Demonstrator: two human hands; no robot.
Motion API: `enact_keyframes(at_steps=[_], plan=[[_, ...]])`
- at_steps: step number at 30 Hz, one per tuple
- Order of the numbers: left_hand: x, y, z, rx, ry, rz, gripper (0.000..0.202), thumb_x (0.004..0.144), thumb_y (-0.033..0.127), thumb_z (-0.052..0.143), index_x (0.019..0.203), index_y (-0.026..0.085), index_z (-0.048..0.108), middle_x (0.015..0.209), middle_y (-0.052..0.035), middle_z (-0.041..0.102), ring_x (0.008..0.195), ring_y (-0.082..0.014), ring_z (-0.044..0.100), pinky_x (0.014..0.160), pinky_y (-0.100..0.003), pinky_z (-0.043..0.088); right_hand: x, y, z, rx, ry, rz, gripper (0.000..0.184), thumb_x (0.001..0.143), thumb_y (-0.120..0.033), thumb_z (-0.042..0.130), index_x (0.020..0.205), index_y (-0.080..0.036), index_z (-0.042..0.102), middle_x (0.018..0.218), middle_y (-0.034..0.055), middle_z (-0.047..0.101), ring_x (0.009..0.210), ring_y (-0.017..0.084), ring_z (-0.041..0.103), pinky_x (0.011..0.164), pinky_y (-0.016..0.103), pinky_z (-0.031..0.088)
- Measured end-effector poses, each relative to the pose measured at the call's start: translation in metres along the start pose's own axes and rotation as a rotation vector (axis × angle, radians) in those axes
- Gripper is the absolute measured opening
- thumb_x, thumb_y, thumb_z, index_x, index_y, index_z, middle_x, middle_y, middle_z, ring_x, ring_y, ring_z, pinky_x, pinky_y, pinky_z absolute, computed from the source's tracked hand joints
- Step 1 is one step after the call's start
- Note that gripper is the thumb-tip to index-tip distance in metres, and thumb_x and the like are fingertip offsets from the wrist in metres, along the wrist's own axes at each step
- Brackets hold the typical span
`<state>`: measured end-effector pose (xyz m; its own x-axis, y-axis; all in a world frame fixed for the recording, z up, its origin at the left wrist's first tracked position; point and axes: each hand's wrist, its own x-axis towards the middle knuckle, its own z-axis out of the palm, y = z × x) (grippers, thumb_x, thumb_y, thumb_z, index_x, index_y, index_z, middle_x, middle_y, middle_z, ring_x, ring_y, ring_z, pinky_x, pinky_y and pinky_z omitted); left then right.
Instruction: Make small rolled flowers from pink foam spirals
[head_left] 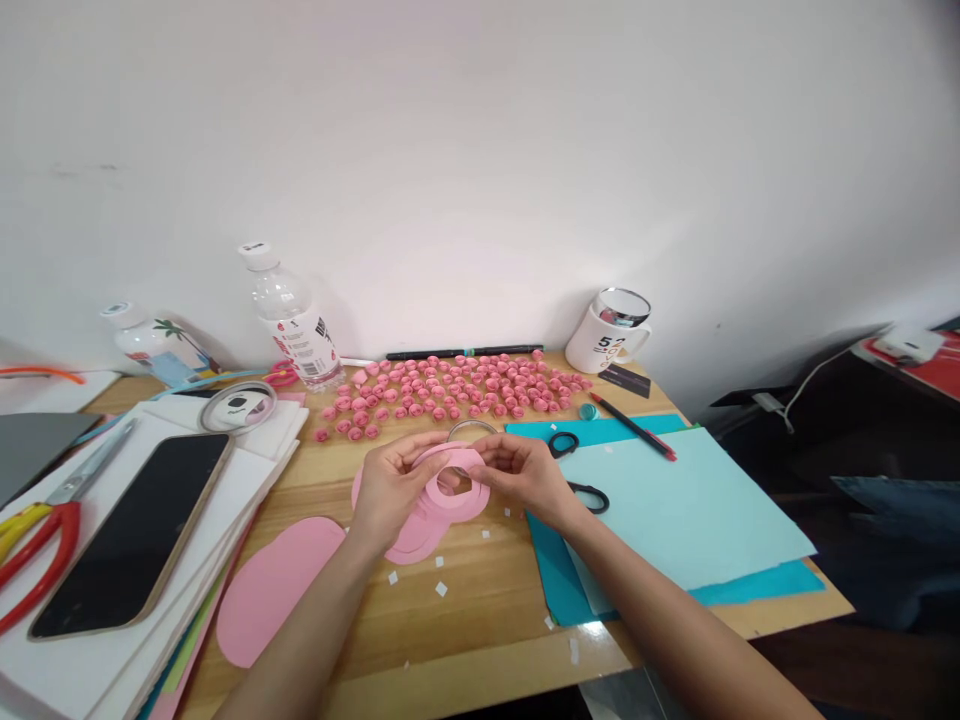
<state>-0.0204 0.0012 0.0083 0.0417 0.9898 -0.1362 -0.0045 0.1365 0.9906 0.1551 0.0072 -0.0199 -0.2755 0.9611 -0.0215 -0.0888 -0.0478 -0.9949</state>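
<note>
My left hand (397, 485) pinches the left side of a pink paper ring (465, 511), which has a round hole in its middle. On its right edge, the fingers of my right hand (529, 475) are closed too. More pink paper cut-outs (415, 543) show below the ring and around my left hand; whether they are joined to it I cannot tell. Just behind my fingers is the rim of a roll of tape (472, 424), partly hidden. A pink rounded paper shape (281, 585) lies flat on the table beside my left forearm.
Behind my hands spread many rolled pink paper roses (450, 385). A water bottle (296, 325), a mug (609, 332) and a black pen (465, 352) are near the wall. Leftward are a phone (139, 530) and scissors (64, 510); rightward, light blue paper (690, 510) and a red-tipped pen (634, 427).
</note>
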Motion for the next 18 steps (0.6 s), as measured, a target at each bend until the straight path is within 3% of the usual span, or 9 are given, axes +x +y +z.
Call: enact_keyframes(at_steps=[3, 9, 12, 15, 18], plan=[[-0.001, 0.001, 0.001, 0.02, 0.031, -0.004, 0.022, 0.064, 0.03, 0.07, 0.079, 0.014, 0.07, 0.079, -0.0062, 0.072, 0.067, -0.0166, 0.064, 0.059, -0.022, 0.048, -0.001, -0.002, 0.001, 0.013, 0.011, 0.011, 0.032, 0.06, -0.034, 0.075, 0.084, -0.016, 0.065, 0.076, 0.0039, 0.069, 0.07, 0.016, 0.065, 0.064, 0.027, 0.051], [-0.003, 0.0, 0.004, 0.048, -0.083, -0.039, 0.022, 0.071, 0.034, 0.065, 0.08, 0.014, 0.07, 0.051, -0.0008, 0.065, 0.047, -0.0116, 0.057, 0.048, -0.02, 0.043, -0.001, 0.001, 0.004, -0.01, 0.025, 0.035, 0.033, 0.061, -0.036, 0.074, 0.083, -0.014, 0.064, 0.075, 0.0044, 0.069, 0.066, 0.016, 0.064, 0.061, 0.028, 0.051], [-0.002, -0.003, 0.003, 0.057, -0.064, -0.017, 0.023, 0.07, 0.035, 0.065, 0.078, 0.014, 0.07, 0.057, -0.0019, 0.066, 0.05, -0.0117, 0.057, 0.049, -0.02, 0.042, 0.0, 0.0, 0.003, -0.102, 0.013, 0.001, 0.03, 0.066, -0.037, 0.07, 0.084, -0.014, 0.064, 0.075, 0.0046, 0.068, 0.064, 0.016, 0.063, 0.058, 0.027, 0.051], [0.001, -0.006, 0.002, 0.028, -0.055, -0.025, 0.024, 0.068, 0.036, 0.067, 0.076, 0.013, 0.07, 0.069, -0.0044, 0.069, 0.058, -0.0129, 0.059, 0.053, -0.02, 0.043, -0.004, -0.018, -0.01, -0.262, 0.117, -0.1, 0.023, 0.077, -0.036, 0.058, 0.084, -0.015, 0.064, 0.074, 0.0051, 0.068, 0.063, 0.016, 0.063, 0.06, 0.029, 0.052], [0.003, -0.008, 0.0, -0.004, -0.047, -0.055, 0.025, 0.066, 0.036, 0.069, 0.074, 0.013, 0.07, 0.069, -0.0046, 0.069, 0.057, -0.0121, 0.058, 0.052, -0.02, 0.043, -0.017, -0.044, -0.034, -0.595, 0.18, -0.214, 0.017, 0.081, -0.028, 0.052, 0.091, -0.018, 0.063, 0.088, 0.0055, 0.068, 0.079, 0.018, 0.065, 0.073, 0.032, 0.052]])
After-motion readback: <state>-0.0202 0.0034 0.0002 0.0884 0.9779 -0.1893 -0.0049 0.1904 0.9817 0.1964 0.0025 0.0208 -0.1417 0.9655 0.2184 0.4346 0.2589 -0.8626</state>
